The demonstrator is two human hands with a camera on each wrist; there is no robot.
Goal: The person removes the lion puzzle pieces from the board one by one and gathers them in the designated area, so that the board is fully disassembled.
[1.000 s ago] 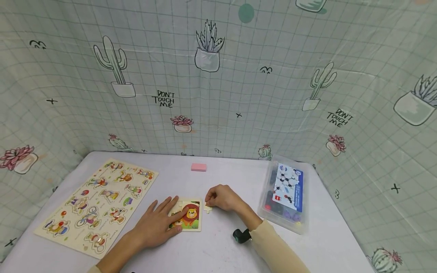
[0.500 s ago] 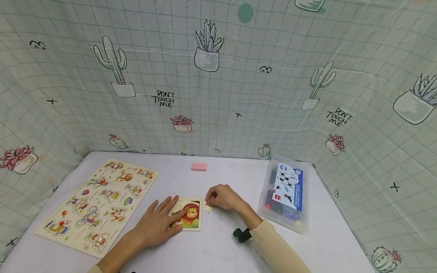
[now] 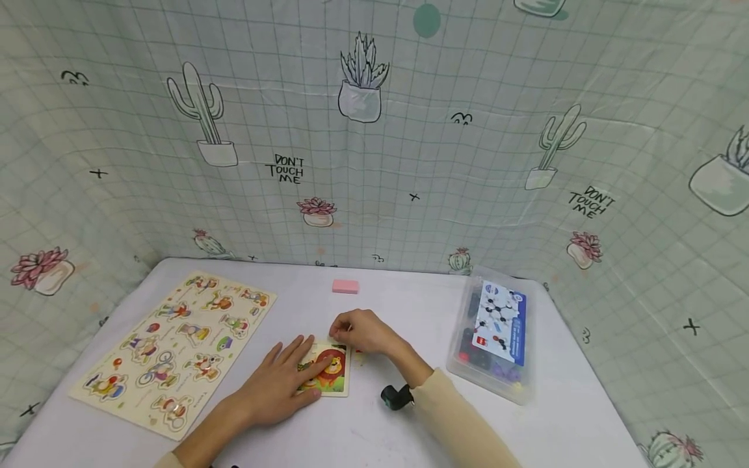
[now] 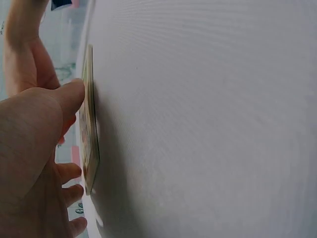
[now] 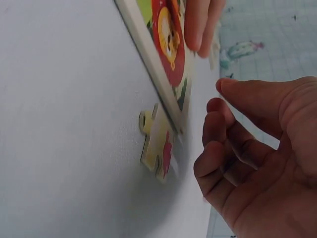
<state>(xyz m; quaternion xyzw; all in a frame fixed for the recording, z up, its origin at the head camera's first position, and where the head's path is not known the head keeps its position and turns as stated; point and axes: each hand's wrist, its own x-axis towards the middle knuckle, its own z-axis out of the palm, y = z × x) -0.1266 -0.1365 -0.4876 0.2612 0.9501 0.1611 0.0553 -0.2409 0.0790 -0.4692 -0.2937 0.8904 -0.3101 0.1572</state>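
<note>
A small square lion jigsaw puzzle (image 3: 336,374) lies on the table. My left hand (image 3: 269,387) rests across its left part with fingers spread, covering some of the picture; in the left wrist view the thumb touches the board's edge (image 4: 90,144). My right hand (image 3: 364,330) is raised by the puzzle's upper right corner, fingers loosely bent. The right wrist view shows a gap between thumb and fingertips with nothing in it. A loose jigsaw piece (image 5: 158,144), pale with a pink-red patch, lies on the table beside the board's right edge, below this hand.
At the left lies a large wooden picture board (image 3: 175,351) with several figures. A pink block (image 3: 345,286) sits at the back. On the right is a clear plastic case (image 3: 494,335) with a molecule label. A black object (image 3: 396,397) is at the right wrist.
My right hand has come off the loose piece and shifted left, toward the puzzle's upper right corner. The left hand stays on the puzzle. The head view has turned slightly.
</note>
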